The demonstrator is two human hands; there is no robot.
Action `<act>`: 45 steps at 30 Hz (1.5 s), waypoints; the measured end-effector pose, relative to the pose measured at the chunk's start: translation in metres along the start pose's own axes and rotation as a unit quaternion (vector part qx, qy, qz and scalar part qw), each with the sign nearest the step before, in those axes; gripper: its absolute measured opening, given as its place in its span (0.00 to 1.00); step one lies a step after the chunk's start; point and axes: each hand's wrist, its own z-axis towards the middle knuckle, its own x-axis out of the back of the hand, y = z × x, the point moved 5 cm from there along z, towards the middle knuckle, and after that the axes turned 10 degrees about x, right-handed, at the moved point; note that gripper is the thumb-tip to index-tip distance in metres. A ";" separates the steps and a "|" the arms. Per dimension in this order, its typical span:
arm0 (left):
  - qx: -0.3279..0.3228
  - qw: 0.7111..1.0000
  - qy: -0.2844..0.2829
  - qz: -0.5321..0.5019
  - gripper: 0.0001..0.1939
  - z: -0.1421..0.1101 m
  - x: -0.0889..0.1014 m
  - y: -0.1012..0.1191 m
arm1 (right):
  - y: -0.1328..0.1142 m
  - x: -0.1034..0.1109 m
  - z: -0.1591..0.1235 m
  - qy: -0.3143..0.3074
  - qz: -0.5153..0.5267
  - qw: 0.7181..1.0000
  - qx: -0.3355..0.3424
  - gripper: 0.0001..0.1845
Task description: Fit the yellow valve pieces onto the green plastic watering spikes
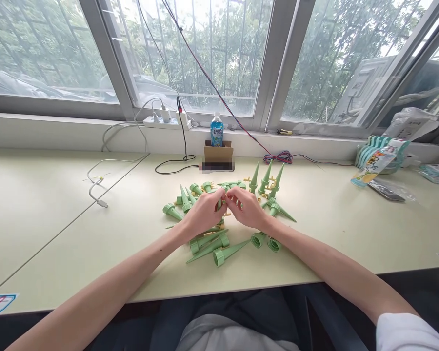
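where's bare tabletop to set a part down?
Bare: table left of the white cable, up from the corner sticker; also between the green spikes and the dark flat object at right. Crowded: the middle, spikes around left hand and right hand.

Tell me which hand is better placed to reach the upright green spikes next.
Probably the right hand: it is nearer the upright green spikes, which stand just beyond it. The left hand is farther off and would likely have to reach past the right.
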 end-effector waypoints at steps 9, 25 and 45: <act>0.006 1.000 -0.011 -0.018 0.04 -0.001 0.000 0.000 | 0.002 -0.002 -0.001 0.003 -0.004 1.000 0.009 0.04; 0.041 0.997 -0.027 -0.052 0.04 0.000 -0.002 0.000 | 0.002 0.001 0.000 0.011 -0.025 1.000 0.014 0.08; 0.113 0.978 -0.118 -0.132 0.13 0.006 -0.009 -0.012 | -0.006 0.013 0.004 0.037 -0.133 0.989 0.057 0.10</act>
